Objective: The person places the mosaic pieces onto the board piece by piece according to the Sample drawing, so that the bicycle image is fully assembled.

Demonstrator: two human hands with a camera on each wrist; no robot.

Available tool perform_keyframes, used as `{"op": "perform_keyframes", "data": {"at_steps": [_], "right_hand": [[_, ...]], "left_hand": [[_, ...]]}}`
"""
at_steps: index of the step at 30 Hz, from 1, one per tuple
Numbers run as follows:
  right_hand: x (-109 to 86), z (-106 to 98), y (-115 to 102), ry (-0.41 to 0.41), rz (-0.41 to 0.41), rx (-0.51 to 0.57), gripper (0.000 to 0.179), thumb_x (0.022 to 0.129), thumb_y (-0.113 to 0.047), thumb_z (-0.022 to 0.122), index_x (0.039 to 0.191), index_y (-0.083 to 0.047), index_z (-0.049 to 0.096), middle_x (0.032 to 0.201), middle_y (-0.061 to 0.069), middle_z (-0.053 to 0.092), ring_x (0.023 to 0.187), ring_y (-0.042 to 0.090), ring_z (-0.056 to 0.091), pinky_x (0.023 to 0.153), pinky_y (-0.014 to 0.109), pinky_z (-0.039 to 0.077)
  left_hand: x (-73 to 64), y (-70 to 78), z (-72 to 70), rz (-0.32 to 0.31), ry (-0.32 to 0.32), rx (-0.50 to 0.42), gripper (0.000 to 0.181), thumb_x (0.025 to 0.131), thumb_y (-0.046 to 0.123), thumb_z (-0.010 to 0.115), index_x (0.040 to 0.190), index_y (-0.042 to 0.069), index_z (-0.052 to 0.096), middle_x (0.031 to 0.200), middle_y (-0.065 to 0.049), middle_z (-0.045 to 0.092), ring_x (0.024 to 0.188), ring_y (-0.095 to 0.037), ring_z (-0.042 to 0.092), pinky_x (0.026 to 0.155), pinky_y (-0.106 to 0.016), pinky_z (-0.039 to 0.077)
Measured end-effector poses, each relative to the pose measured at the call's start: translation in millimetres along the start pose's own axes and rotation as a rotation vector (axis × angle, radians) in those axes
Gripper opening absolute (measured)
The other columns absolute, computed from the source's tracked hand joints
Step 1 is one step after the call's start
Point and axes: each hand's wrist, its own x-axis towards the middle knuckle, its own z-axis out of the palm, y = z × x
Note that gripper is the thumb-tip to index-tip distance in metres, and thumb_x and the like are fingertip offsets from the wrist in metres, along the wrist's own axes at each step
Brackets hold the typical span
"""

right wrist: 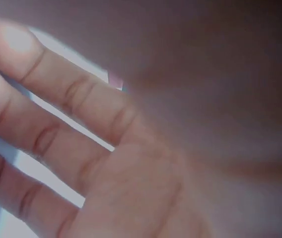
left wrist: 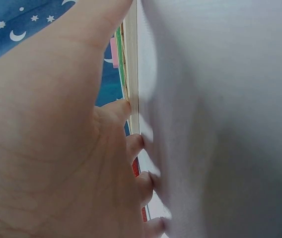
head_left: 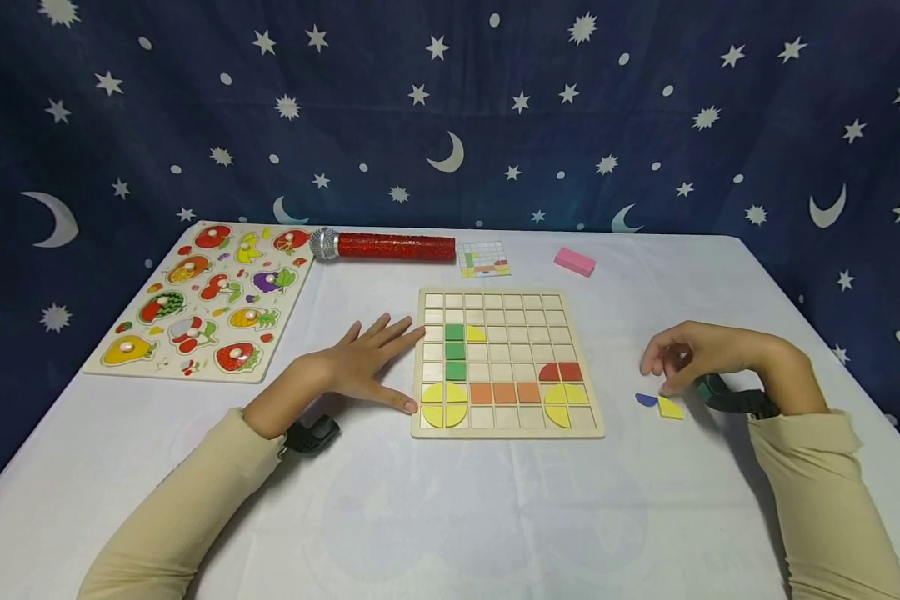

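A wooden grid board [head_left: 506,423] lies flat on the white-covered table. In its cells are three green squares [head_left: 455,351], three orange squares [head_left: 504,392], red quarter pieces [head_left: 569,372] and yellow quarter pieces [head_left: 456,414]. My left hand [head_left: 356,367] is spread flat, its thumb and fingertips against the board's left edge; the left wrist view shows the board's side [left wrist: 134,74] beside the fingers. To the right of the board, my right hand [head_left: 701,350] hovers with loosely bent fingers, its thumb tip beside a loose yellow quarter piece [head_left: 671,407]. Next to that lies a blue piece [head_left: 646,400].
A fruit puzzle board [head_left: 187,300] lies at the back left. Along the back are a red glittery microphone [head_left: 393,246], a small pattern card [head_left: 483,259] and a pink block [head_left: 574,262]. A dark blue star-patterned cloth [head_left: 450,108] hangs behind the table.
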Motion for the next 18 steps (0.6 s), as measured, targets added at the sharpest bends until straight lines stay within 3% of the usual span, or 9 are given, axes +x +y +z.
{"op": "perform_keyframes", "data": {"at_steps": [11, 18], "right_hand": [[6.9, 1.8, -3.3, -0.005, 0.061, -0.058, 0.03, 0.073, -0.006, 0.081, 0.099, -0.002, 0.066, 0.08, 0.003, 0.053, 0.071, 0.012, 0.049, 0.062, 0.023, 0.043], [8.9, 3.0, -1.1, 0.107, 0.023, -0.128, 0.022, 0.079, -0.008, 0.078, 0.097, -0.003, 0.066, 0.079, 0.0, 0.054, 0.071, 0.009, 0.049, 0.063, 0.022, 0.043]], "left_hand": [[-0.1, 1.3, -1.7, -0.01, -0.005, -0.001, 0.111, 0.077, 0.062, 0.072, 0.159, 0.021, 0.008, 0.165, -0.009, -0.001, 0.15, -0.035, -0.008, 0.116, -0.061, -0.005], [-0.5, 1.1, -0.6, -0.004, 0.002, -0.009, 0.111, 0.077, 0.062, 0.072, 0.159, 0.02, 0.01, 0.165, -0.01, 0.0, 0.149, -0.037, -0.006, 0.115, -0.062, -0.004]]}}
